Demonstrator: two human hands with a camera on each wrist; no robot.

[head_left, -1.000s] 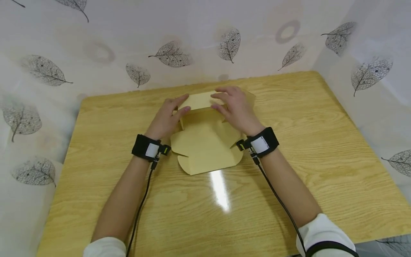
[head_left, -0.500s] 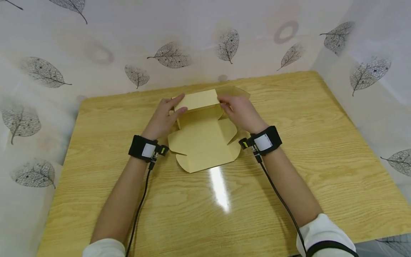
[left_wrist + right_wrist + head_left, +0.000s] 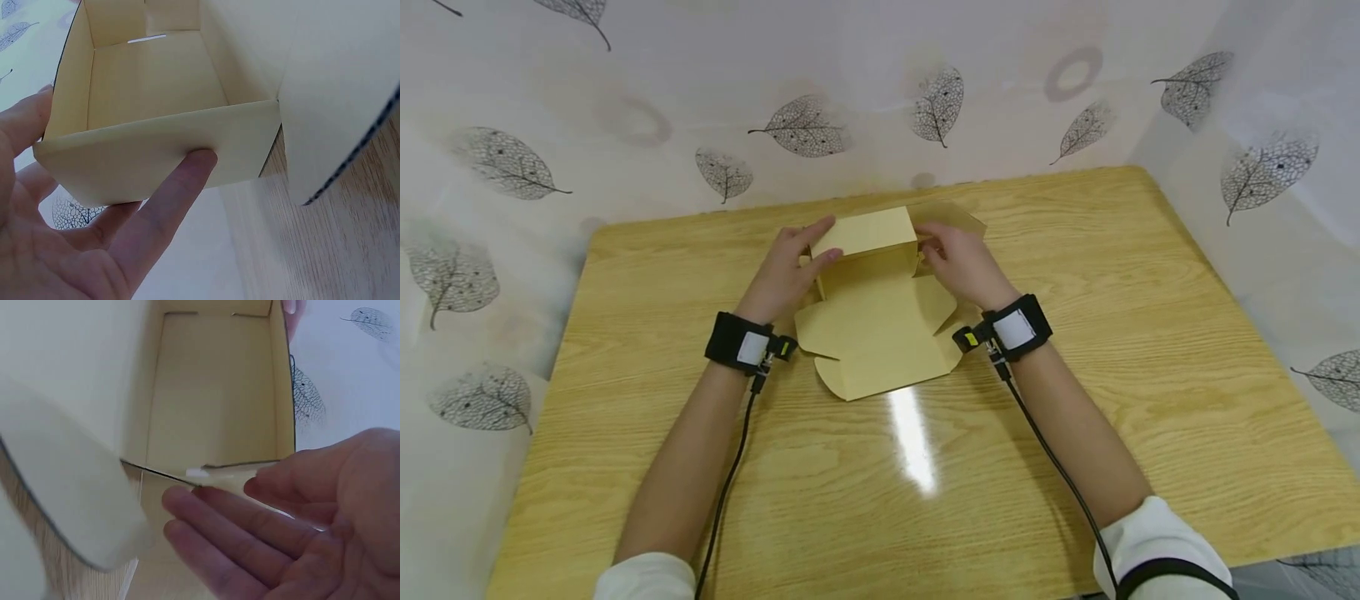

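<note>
A partly folded yellow-brown cardboard box [image 3: 874, 232] stands on its side near the back of the table, its open side facing me. Its lid [image 3: 887, 333] lies flat toward me, with side flaps at the edges. My left hand [image 3: 781, 275] grips the box's left end. In the left wrist view, the left thumb [image 3: 181, 194] presses the end wall and the other fingers reach around the outside. At the box's right end is my right hand [image 3: 966, 262]. Its extended fingers [image 3: 219, 550] touch the loose end flaps [image 3: 164, 472] from outside, in the right wrist view.
A wood-grain table [image 3: 737, 492] carries the box. A pale curtain-like sheet [image 3: 865, 50] printed with leaves rises behind and beside it. Black wrist straps [image 3: 741, 343] with small cameras and cables [image 3: 730, 475] run along both arms.
My right hand has moved from over the top panel's right part to the box's right end, and its fingers now touch the flaps there. The left hand keeps its grip.
</note>
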